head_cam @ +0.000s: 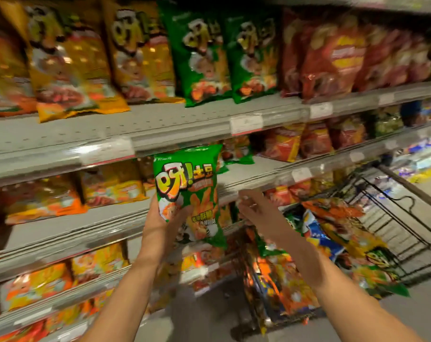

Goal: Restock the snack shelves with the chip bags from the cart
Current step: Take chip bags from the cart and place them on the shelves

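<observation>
Chip bag (188, 193), green, gripped upright in the left hand (160, 220); right hand (255, 209) open beside it. Placing step: next, slide it onto the shelf (246, 174) by the other green bags (236, 154).

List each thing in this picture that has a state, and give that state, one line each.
Green chip bag: upright, sealed, held off the shelf.
Left hand: grips the bag's lower part.
Right hand: holds nothing, fingers loosely bent.
Cart: loaded with chip bags.
</observation>
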Demonstrator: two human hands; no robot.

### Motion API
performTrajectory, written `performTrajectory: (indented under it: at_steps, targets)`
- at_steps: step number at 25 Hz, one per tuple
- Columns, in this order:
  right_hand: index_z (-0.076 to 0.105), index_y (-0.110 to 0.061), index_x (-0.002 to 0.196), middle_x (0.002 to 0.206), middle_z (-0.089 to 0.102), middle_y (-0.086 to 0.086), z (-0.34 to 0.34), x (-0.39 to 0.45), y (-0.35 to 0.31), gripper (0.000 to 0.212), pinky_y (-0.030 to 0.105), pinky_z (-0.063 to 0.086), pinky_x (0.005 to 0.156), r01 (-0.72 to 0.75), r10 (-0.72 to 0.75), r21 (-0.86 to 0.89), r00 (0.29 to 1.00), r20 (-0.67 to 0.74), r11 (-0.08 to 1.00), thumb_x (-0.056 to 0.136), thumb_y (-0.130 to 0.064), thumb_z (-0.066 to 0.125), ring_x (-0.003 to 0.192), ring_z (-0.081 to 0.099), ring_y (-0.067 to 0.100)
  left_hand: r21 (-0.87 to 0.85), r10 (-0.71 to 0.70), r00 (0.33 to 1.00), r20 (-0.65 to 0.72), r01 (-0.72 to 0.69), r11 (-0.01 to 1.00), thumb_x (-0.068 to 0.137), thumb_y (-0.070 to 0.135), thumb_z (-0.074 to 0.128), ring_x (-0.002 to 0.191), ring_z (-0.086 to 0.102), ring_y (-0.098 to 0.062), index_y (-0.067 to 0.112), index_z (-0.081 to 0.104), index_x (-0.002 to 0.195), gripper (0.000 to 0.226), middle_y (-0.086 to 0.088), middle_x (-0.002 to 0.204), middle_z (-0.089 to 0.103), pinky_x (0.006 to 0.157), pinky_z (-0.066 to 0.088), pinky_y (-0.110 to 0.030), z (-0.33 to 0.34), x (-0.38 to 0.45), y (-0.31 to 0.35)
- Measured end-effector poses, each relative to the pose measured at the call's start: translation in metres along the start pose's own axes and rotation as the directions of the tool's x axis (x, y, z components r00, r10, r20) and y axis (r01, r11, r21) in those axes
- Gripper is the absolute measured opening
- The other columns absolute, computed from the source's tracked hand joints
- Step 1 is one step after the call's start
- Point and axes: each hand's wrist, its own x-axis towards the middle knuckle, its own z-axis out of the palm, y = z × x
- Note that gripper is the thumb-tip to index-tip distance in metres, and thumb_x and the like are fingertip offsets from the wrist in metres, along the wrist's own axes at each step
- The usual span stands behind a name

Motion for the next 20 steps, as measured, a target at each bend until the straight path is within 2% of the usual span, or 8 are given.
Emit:
performTrajectory:
  at_steps: [3, 6, 8, 10, 12, 15, 18, 20]
  targets:
    - [0.058, -0.045, 0.113, 0.082, 0.065, -0.006, -0.053, -0.001, 0.022, 0.031, 0.036, 0.047, 0.057, -0.010, 0.010, 0.009, 1.000, -0.029, 1.000, 0.101, -0.017, 0.059, 0.063, 0.062, 0.011, -0.043, -0.016, 1.000, 0.020, 0.017, 0.999, 0.083, 0.012, 0.081, 0.090, 0.071, 0.003, 0.024, 0.057, 0.128, 0.053, 0.015, 0.104, 0.075, 0.060, 0.052, -0.009, 0.070, 0.027, 0.010]
    - [0.059, -0.028, 0.123, 0.094, 0.068, 0.010, -0.085, 0.011, 0.041, 0.026, 0.045, 0.052, 0.067, -0.030, 0.031, 0.025, 0.999, -0.038, 0.999, 0.101, -0.016, 0.058, 0.081, 0.065, 0.035, -0.058, 0.017, 1.000, 0.013, -0.017, 0.998, 0.085, 0.008, 0.080, 0.095, 0.072, -0.002, 0.018, 0.057, 0.129, 0.051, 0.006, 0.112, 0.074, 0.070, 0.054, -0.012, 0.120, 0.061, 0.016]
    - [0.059, -0.025, 0.123, 0.099, 0.067, 0.012, -0.097, 0.024, 0.049, 0.024, 0.038, 0.054, 0.074, -0.047, 0.050, 0.052, 0.997, -0.051, 0.998, 0.101, -0.015, 0.058, 0.090, 0.065, 0.034, -0.032, 0.058, 0.998, -0.031, -0.059, 0.998, 0.085, 0.010, 0.080, 0.088, 0.071, -0.001, 0.019, 0.060, 0.116, 0.038, 0.004, 0.104, 0.073, 0.070, 0.055, -0.015, 0.145, 0.090, 0.013]
    - [0.058, -0.030, 0.123, 0.101, 0.066, 0.001, -0.106, 0.041, 0.058, 0.024, 0.039, 0.054, 0.081, -0.071, 0.073, 0.056, 0.997, -0.034, 0.996, 0.102, -0.020, 0.058, 0.094, 0.065, 0.027, -0.016, 0.030, 0.995, -0.100, -0.032, 0.999, 0.084, 0.020, 0.082, 0.082, 0.070, -0.009, 0.019, 0.061, 0.105, 0.030, -0.001, 0.096, 0.070, 0.070, 0.057, -0.030, 0.169, 0.125, 0.006]
    - [0.055, -0.030, 0.129, 0.103, 0.063, -0.008, -0.115, 0.058, 0.066, 0.028, 0.044, 0.054, 0.085, -0.109, 0.110, 0.053, 0.993, -0.030, 0.993, 0.102, -0.022, 0.057, 0.097, 0.065, 0.024, 0.056, -0.033, 0.988, -0.148, 0.041, 0.998, 0.083, 0.035, 0.082, 0.097, 0.070, -0.022, 0.012, 0.060, 0.115, 0.045, -0.004, 0.106, 0.070, 0.082, 0.058, -0.042, 0.195, 0.158, -0.004]
    - [0.055, -0.030, 0.122, 0.100, 0.063, -0.006, -0.132, 0.078, 0.085, 0.026, 0.039, 0.054, 0.084, -0.187, 0.193, 0.093, 0.979, -0.070, 0.978, 0.102, -0.013, 0.057, 0.098, 0.065, 0.026, 0.142, -0.035, 0.990, -0.139, 0.055, 0.988, 0.083, 0.043, 0.080, 0.120, 0.057, -0.016, 0.018, 0.046, 0.138, 0.070, 0.004, 0.130, 0.059, 0.100, 0.048, -0.033, 0.235, 0.181, -0.026]
    - [0.056, -0.032, 0.119, 0.094, 0.062, 0.004, -0.147, 0.080, 0.101, 0.028, 0.018, 0.048, 0.075, -0.229, 0.238, 0.093, 0.966, -0.101, 0.969, 0.100, -0.011, 0.059, 0.086, 0.060, 0.018, 0.166, -0.050, 0.985, -0.163, 0.078, 0.983, 0.082, 0.043, 0.081, 0.124, 0.056, -0.021, 0.016, 0.039, 0.147, 0.082, -0.004, 0.139, 0.057, 0.095, 0.047, -0.025, 0.258, 0.192, -0.042]
    - [0.058, -0.034, 0.116, 0.096, 0.058, 0.013, -0.153, 0.072, 0.118, 0.028, 0.030, 0.050, 0.078, -0.275, 0.287, 0.109, 0.952, -0.109, 0.955, 0.099, -0.012, 0.060, 0.086, 0.057, 0.018, 0.142, -0.087, 0.980, -0.176, 0.113, 0.983, 0.082, 0.037, 0.082, 0.115, 0.060, -0.019, 0.019, 0.046, 0.140, 0.070, -0.002, 0.131, 0.058, 0.086, 0.054, -0.022, 0.258, 0.201, -0.047]
